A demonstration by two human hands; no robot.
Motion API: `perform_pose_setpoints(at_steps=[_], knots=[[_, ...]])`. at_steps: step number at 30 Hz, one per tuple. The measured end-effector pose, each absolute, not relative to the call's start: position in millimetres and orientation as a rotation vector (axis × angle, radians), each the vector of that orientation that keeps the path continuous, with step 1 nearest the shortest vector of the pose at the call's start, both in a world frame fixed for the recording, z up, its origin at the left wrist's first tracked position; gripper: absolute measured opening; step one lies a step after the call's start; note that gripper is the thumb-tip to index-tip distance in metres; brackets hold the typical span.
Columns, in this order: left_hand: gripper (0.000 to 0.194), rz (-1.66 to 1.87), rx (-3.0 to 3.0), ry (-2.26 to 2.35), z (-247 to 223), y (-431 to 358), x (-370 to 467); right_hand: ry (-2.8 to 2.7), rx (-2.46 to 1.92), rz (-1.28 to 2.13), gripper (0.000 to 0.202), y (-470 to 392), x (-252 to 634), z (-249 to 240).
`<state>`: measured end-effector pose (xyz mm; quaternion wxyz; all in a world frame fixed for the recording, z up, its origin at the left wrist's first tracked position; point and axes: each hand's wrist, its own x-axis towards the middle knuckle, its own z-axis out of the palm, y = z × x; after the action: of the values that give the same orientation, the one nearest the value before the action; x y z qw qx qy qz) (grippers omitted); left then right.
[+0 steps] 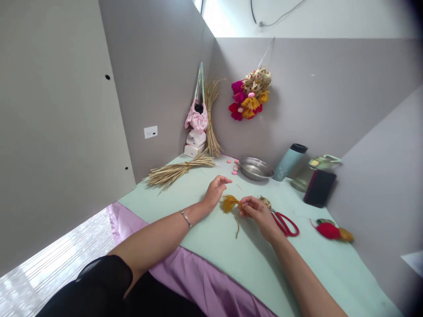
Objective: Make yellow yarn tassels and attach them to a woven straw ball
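My right hand (256, 213) pinches a mustard-yellow yarn tassel (229, 204) by its narrow neck, and the frayed end spreads out to the left. A loose yarn strand hangs below it. Just left of the tassel, my left hand (216, 192) is raised over the table with fingers apart and curved, holding nothing. Red-handled scissors (287, 223) lie right beside my right hand, their blades partly hidden. A small woven straw piece (265, 201) sits behind the right hand, partly covered by it.
A straw bundle (178, 171) lies at the back left. Pink pieces (235, 167) sit near a metal bowl (256, 169). A blue tumbler (290, 163), a green jug (302, 176), a phone (320, 188) and red yarn (328, 230) are on the right. Tassels (250, 103) hang on the wall.
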<state>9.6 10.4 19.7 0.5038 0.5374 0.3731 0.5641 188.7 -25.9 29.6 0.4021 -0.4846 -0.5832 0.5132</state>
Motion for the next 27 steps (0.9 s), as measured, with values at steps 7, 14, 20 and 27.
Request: perform_pose_setpoints(at_steps=[7,14,20,27], knots=[[0.027,1.022,1.403,0.743,-1.0,8.6,22.4,-1.491,-1.202,1.293,0.014,-24.4,188.2,26.9],[0.03,0.894,1.369,0.68,1.7,10.6,16.7,-1.464,-1.185,1.275,0.019,-26.1,187.4,30.3],[0.023,0.925,1.394,0.776,7.8,8.8,13.4,-1.512,-1.234,1.299,0.025,-27.1,191.8,29.5],[0.025,0.95,1.372,0.798,11.0,9.1,13.6,-1.633,-1.303,1.17,0.018,-20.5,193.3,21.6]])
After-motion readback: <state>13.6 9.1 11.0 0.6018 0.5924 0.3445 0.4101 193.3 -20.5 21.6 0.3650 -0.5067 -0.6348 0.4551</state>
